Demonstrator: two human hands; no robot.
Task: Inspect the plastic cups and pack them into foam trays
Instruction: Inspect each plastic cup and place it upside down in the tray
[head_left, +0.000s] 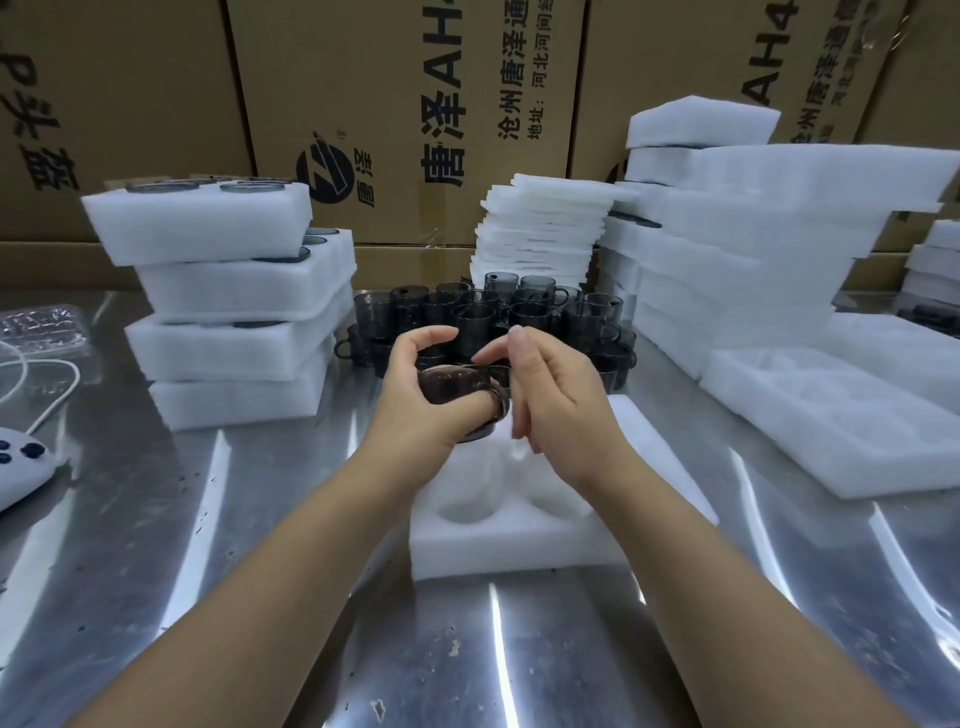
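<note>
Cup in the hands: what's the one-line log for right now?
step: inspect | left hand: grips dark cup | right hand: beside cup, grip unclear | foam tray: under hands, visible pockets empty

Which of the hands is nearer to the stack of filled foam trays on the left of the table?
Left. The left hand, holding a dark cup, is to the right of the stack; the right hand is farther right, beyond the cup.

Lower wall of dark smoky plastic cup (448, 385) hidden in grip of left hand (415, 410), right hand (556, 400) touching its rim or not, unclear, far end of white foam tray (519, 545) behind wrists
</note>
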